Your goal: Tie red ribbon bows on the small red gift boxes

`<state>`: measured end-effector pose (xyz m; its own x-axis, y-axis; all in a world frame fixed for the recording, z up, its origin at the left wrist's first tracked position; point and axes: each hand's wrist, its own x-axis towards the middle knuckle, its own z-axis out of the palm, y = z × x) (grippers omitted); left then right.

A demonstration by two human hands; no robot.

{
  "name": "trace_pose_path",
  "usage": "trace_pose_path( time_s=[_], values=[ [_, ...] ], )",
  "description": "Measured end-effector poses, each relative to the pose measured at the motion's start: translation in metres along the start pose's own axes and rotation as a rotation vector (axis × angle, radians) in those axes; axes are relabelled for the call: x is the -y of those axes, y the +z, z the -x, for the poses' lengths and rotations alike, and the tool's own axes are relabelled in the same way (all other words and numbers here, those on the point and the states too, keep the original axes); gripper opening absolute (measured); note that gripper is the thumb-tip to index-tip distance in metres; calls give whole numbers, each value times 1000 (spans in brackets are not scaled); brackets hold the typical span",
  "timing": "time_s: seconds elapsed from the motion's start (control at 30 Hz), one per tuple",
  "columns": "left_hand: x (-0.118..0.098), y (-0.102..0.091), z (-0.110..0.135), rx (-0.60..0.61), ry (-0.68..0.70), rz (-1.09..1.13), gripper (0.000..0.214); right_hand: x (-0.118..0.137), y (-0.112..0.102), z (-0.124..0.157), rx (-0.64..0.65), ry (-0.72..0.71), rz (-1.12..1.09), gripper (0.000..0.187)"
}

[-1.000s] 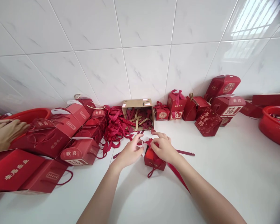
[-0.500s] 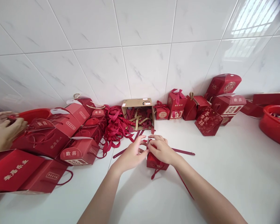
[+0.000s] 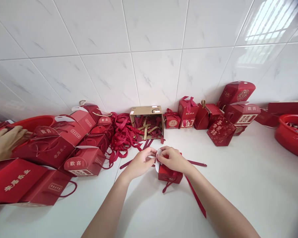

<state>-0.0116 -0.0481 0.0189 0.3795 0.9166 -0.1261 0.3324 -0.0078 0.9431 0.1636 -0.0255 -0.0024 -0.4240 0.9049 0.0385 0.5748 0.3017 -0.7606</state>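
Observation:
A small red gift box stands on the white table in front of me, a twisted red cord hanging from its near side. The white-lined flap at its left end is raised. My right hand reaches over the box, thumb and fingers pinched on this flap. At the flap's left edge is my left hand, fingers curled and thumb tip close to the index finger; whether it grips the flap or a cord is hidden. A red ribbon trails from beneath my right forearm. Dark red straps lie behind the hands.
Red gift boxes crowd the left, where another person's hand works by a red basin. Behind are a ribbon heap and a cardboard box of straps. More boxes and a red basket stand right.
The gift box has shifted slightly right and towards me. Its white flap now shows more between my hands. The ribbon by my right forearm shows wider. The other person's hand has moved.

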Motion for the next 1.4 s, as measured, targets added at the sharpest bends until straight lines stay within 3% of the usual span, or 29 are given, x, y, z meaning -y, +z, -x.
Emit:
trace_pose_path(
  time_s=[0.47, 0.6, 0.7, 0.83, 0.9, 0.93, 1.0, 1.13, 1.17, 1.27, 1.4],
  values=[
    [-10, 7, 8, -154, 94, -404, 21, 5, -4, 3, -15, -46, 36, 20],
    [-12, -6, 9, -238, 94, -429, 19, 9, -18, 9, -34, -75, 56, 15],
    [-16, -39, 26, -438, 69, -482, 19, 11, -46, 26, -143, -143, 46, 15],
    [-19, -88, 55, -963, -22, -703, 24, -1, -82, 55, -340, -115, 11, 16],
    [-18, -97, 58, -1042, 25, -690, 26, -14, -85, 66, -329, -15, 12, 20],
    [-16, -95, 55, -996, 62, -625, 27, -22, -83, 70, -288, 40, 5, 23],
    [-11, -79, 41, -779, 120, -453, 26, -37, -72, 74, -188, 127, -32, 27],
    [3, -22, 0, -238, 103, -379, 25, -59, -39, 70, -127, 119, -225, 28],
    [7, -9, -7, -160, 107, -364, 24, -62, -32, 68, -125, 102, -283, 27],
    [15, 19, -15, -85, 95, -343, 23, -69, -19, 63, -84, 90, -411, 31],
    [20, 24, 0, -6, 28, -268, 26, -71, -18, 66, 53, 109, -526, 36]
  ],
)
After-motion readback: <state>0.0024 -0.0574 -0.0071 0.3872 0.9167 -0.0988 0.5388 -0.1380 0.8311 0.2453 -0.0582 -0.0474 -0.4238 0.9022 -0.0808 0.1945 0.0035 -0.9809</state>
